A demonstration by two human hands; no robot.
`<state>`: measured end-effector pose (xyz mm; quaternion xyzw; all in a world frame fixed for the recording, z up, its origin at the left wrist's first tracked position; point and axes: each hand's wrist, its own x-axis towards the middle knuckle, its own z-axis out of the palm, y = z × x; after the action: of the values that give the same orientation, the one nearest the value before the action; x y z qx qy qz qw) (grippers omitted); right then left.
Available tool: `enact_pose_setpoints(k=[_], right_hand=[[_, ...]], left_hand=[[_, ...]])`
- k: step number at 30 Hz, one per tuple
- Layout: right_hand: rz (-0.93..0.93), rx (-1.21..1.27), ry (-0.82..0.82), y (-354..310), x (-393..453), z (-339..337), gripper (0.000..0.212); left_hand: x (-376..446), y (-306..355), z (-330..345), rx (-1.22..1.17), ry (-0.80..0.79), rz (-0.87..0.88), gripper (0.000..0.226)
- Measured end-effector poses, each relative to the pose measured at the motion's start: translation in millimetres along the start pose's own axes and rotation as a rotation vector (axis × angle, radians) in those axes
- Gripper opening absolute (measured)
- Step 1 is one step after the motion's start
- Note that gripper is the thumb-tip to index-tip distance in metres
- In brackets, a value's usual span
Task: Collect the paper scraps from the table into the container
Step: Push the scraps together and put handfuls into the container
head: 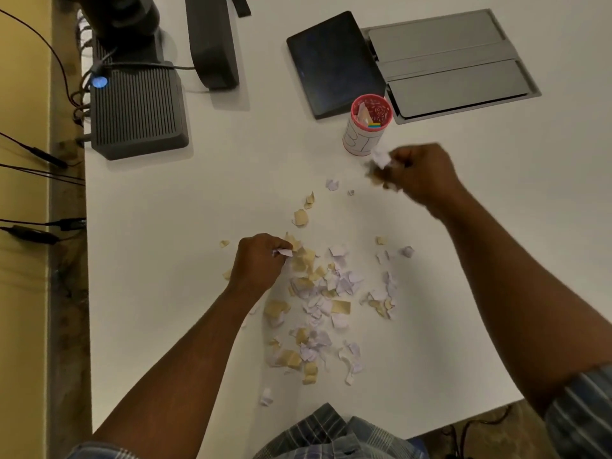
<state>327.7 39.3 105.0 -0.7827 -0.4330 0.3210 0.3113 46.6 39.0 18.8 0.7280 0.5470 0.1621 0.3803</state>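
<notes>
Scraps: torn bits of white and tan paper [318, 303] lie strewn over the near middle of the white table [205, 200], thickest just in front of the person, with a few strays further up toward the cup and one down near the table edge.

Container: a small pink-rimmed cup [366, 127] stands upright beyond the pile, just beside a dark tablet [331, 64]. It already holds some bits; its mouth looks narrow next to a full fist.

Right hand: the right hand [420, 173] is lifted near the cup, fingers curled round a bunch of scraps; it is blurred, so I cannot tell how many it holds. Bits stick out between the fingers.

Left hand: the left hand [260, 260] sits low at the left edge of the pile, fingers curled and pinching a white scrap.

How the paper handles: from here it looks feather-light, thin and limp, already creased and curled. Nothing to break, but it would flutter off at a quick move or a breath of air, and flat bits will likely cling to the smooth tabletop.

Where to take hold: I would say gather from the heap's edges inward, raking bits together with bent fingers, then close the fist over a clump. Curled edges give single strays a lip to pinch.

Risk: a loose fistful may shed pieces on the way, or spill around the cup's rim if released too high.

Other things: a ribbed dark box [139, 111] with cables sits far left, a grey hatch [450, 61] far right.
</notes>
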Motion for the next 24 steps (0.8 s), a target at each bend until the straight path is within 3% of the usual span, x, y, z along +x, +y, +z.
enact_pose_setpoints(k=[5,12,16,19,24], right_hand=[[-0.021,-0.117,0.128,-16,79,-10,0.015],[-0.179,-0.758,0.056,-22,157,14,0.035],[-0.033,-0.816,-0.03,-23,172,35,0.037],[-0.106,-0.82,-0.04,-19,182,42,0.025],[-0.098,-0.832,-0.087,-18,189,43,0.027]], left_hand=[[0,-5,0,-0.009,-0.003,-0.024,0.016],[-4,-13,1,-0.078,0.019,-0.076,0.011],[-5,-14,0,-0.078,0.032,-0.074,0.01],[-2,-13,-1,-0.057,0.048,-0.051,0.01],[0,-13,-1,-0.054,0.052,-0.047,0.011]])
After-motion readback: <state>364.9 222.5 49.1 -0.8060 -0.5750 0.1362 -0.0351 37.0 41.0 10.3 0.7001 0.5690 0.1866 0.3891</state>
